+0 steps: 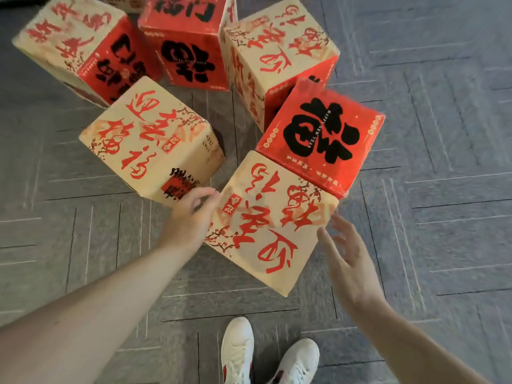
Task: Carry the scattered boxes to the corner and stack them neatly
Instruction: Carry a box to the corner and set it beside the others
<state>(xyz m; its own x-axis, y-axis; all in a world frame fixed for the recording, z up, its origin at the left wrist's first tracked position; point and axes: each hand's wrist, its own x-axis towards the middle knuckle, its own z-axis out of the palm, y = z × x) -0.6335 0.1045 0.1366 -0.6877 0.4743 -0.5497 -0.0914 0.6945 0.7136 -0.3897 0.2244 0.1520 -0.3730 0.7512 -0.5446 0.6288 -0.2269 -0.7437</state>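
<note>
Two bare hands flank the nearest box (266,225), a tan carton with red brush lettering on its top, which sits on the floor just ahead of the person's feet. The left hand (194,214) lies against the box's left edge with its fingers loosely bent, clasping nothing. The right hand (349,261) hangs just beside the box's right edge, palm turned inward and fingers (325,235) spread. Motion blur there makes it hard to say whether the fingertips touch the cardboard; they seem just short of it.

At the far right corner of this box a red box (318,137) with a large black character on top stands touching it. To the left, near the left hand, a second tan box (149,139) stands apart across a narrow strip of floor.

Beyond these sit three more. A tan and red box (72,42) is at the far left, a red box with black lettering (185,42) is in the middle, and a tan box (279,59) at the right stands close behind the red one.

All six rest on grey carpet tiles (443,134) laid in an angled pattern. At the bottom edge a pair of white shoes (238,353) points toward the boxes.
</note>
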